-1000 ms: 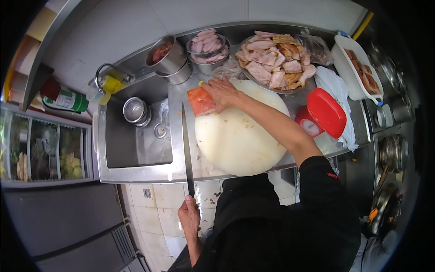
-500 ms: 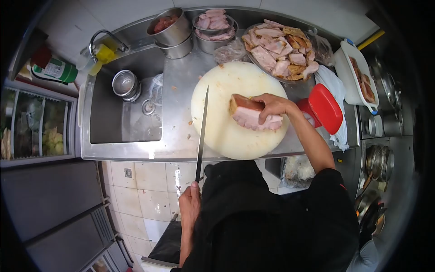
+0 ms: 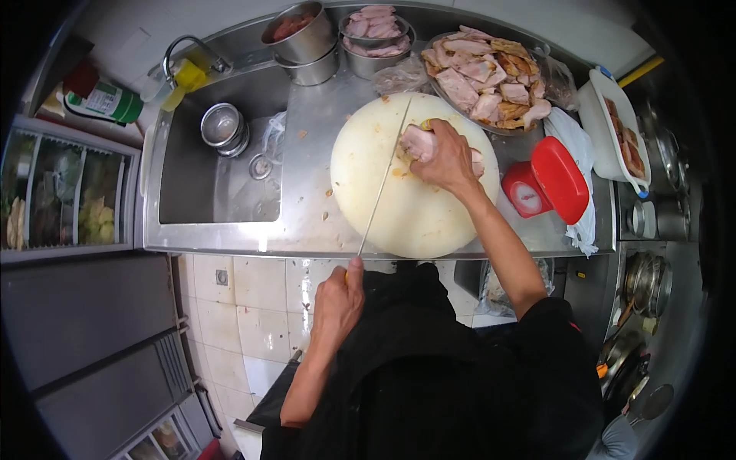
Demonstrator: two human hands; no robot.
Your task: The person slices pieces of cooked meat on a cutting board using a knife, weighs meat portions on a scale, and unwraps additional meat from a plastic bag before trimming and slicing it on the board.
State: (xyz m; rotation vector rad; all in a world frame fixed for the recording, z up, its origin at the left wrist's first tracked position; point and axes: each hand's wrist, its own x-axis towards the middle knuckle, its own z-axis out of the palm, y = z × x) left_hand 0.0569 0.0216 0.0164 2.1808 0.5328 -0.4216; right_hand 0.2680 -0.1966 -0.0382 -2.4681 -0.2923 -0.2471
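Observation:
My left hand (image 3: 337, 305) is closed round the handle of a long knife (image 3: 385, 178) at the counter's front edge. The thin blade slants up and right over a round, pale cutting board (image 3: 364, 142). On the board's upper right, my right hand (image 3: 447, 159) is wrapped over a piece of pink meat (image 3: 418, 143). Part of the meat shows on each side of the hand; the middle is hidden under it. The blade is just left of the meat; whether they touch I cannot tell. Small scraps lie on the board.
Behind the board stand metal pots (image 3: 313, 69), bowls of sliced meat (image 3: 374, 27) and a heaped meat platter (image 3: 491, 77). A red scale (image 3: 529, 195) and a white tub (image 3: 602, 126) are at right, a sink (image 3: 180, 176) at left.
The meat, first orange side up at the board's upper left, was moved right and turned, and is now gripped from above. The knife has swung from beside the board to over it.

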